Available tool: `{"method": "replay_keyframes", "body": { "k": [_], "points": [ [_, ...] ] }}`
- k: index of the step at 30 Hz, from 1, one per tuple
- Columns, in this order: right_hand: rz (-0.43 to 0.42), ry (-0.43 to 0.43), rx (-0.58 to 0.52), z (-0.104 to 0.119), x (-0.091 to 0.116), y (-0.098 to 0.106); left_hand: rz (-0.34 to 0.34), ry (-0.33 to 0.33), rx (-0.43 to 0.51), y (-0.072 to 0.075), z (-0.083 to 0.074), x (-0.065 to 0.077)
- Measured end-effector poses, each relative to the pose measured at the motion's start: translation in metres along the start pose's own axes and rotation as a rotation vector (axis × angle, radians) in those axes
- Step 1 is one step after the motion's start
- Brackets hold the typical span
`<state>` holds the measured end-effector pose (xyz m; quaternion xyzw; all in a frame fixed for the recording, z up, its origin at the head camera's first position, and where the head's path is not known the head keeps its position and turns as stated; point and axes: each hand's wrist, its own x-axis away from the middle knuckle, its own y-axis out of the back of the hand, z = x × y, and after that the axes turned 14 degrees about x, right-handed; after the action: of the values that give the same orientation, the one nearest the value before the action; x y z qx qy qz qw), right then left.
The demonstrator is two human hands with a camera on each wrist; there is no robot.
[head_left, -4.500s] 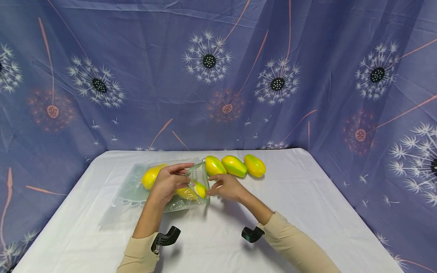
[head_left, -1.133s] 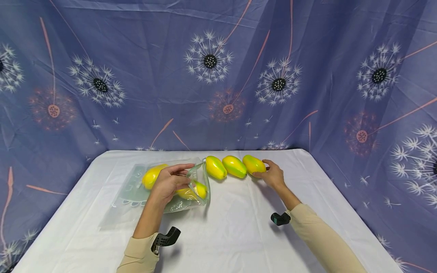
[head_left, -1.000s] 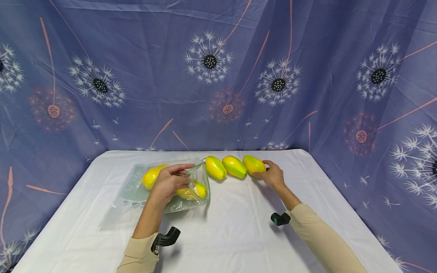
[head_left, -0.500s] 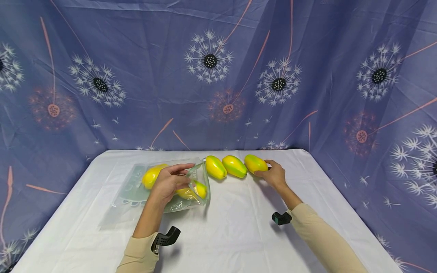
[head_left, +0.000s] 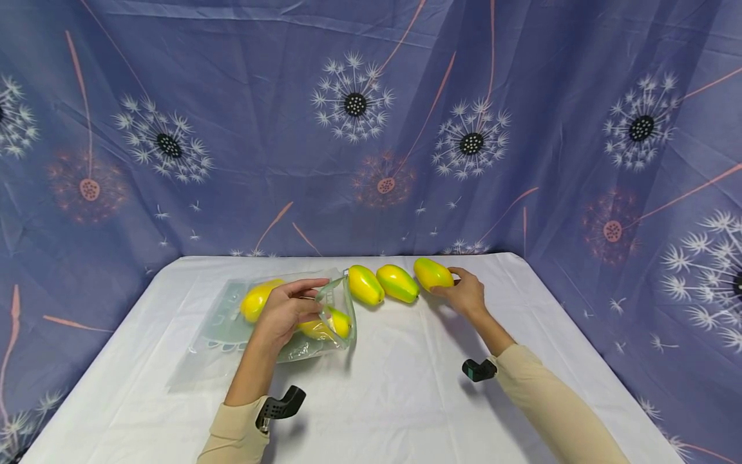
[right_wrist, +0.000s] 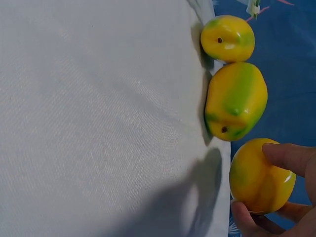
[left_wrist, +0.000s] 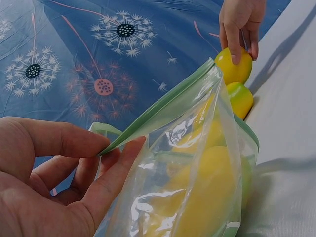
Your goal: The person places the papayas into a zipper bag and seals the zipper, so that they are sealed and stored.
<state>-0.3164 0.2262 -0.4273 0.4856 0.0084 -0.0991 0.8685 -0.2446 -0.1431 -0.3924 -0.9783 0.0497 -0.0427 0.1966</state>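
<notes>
My left hand pinches the green zip edge of a clear zip bag, keeping its mouth parted to the right. Inside the bag lie two yellow papayas; one papaya is farther in at the left, the other papaya by the mouth. At the right end of the row, my right hand grips a yellow-green papaya, thumb and fingers on its near end. In the right wrist view that papaya looks raised off the cloth. My left hand hides part of the bag.
Between the bag and my right hand, two more papayas rest side by side, a left papaya and a right papaya. A white cloth covers the table. Behind it hangs a blue dandelion-print curtain.
My right hand has left the bag's mouth, gone right and taken hold of the end papaya. In the last half second that papaya has risen slightly. My left hand has stayed in place.
</notes>
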Motion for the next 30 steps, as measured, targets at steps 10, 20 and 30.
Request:
{"method": "replay_keyframes", "body": {
  "k": [10, 20, 30],
  "points": [
    [0.007, 0.009, -0.025, 0.01, 0.004, 0.002, -0.016, -0.005, 0.002, -0.002, 0.0, -0.001],
    [0.013, 0.041, -0.034, 0.022, 0.009, 0.006, -0.025, -0.003, 0.002, 0.0, 0.002, -0.001],
    [0.005, 0.068, -0.045, 0.029, 0.014, 0.005, -0.015, -0.003, 0.003, 0.0, 0.003, -0.002]
  ]
}}
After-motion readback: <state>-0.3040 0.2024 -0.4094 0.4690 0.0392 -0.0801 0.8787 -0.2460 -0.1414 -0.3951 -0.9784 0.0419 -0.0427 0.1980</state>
